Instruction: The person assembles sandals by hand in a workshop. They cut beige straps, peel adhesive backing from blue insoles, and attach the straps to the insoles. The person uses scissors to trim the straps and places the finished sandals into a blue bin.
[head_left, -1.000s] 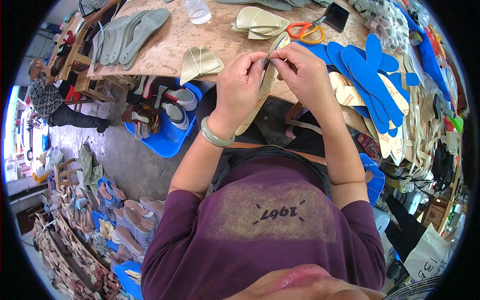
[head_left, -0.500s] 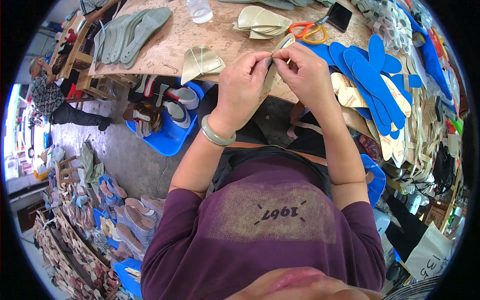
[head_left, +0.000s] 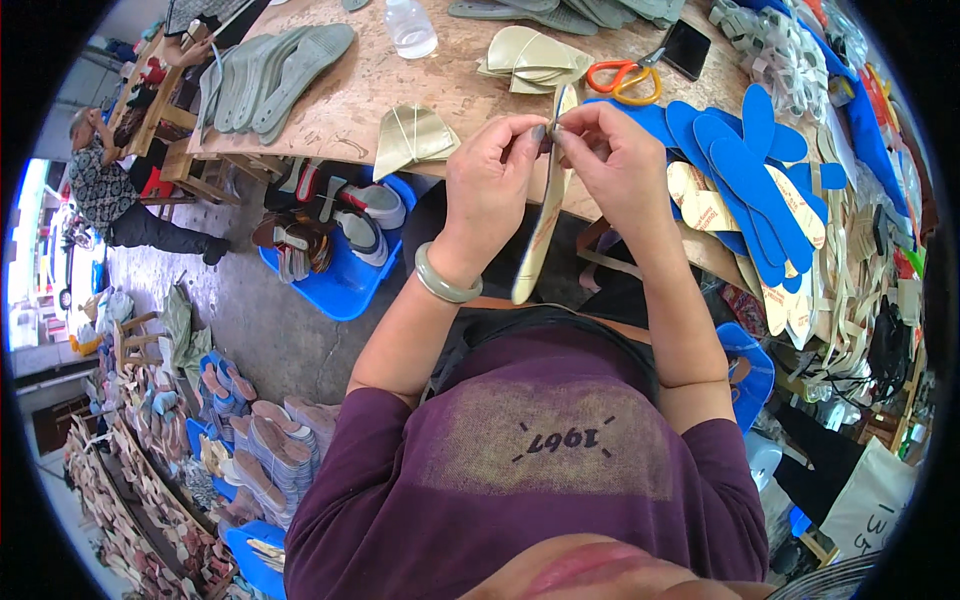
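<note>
Between my two hands is an insole (head_left: pixel 541 245), seen nearly edge-on, with a cream printed backing and a thin dark edge. Its lower end hangs toward my waist and its tip rises above my fingers. My left hand (head_left: pixel 490 190), with a pale bangle at the wrist, is closed in a pinch at the insole's edge. Opposite it, my right hand (head_left: pixel 615 160) pinches the same spot; whatever lies between the fingertips is too small to make out. Blue insoles with cream backing (head_left: pixel 745 180) lie in a loose pile just right of my right hand.
Bundled beige pieces (head_left: pixel 415 140) and another beige stack (head_left: pixel 530 55) rest on the wooden table (head_left: pixel 340 110). Scissors (head_left: pixel 630 78), a phone (head_left: pixel 686 50), a clear bottle (head_left: pixel 410 30) and grey soles (head_left: pixel 285 75) lie around. Below stands a blue basin of shoes (head_left: pixel 340 295). A person (head_left: pixel 110 190) stands far left.
The insole has turned and now hangs lengthwise below my hands, where before it was mostly hidden by my left hand. Both hands remain close together, and the view has shifted slightly.
</note>
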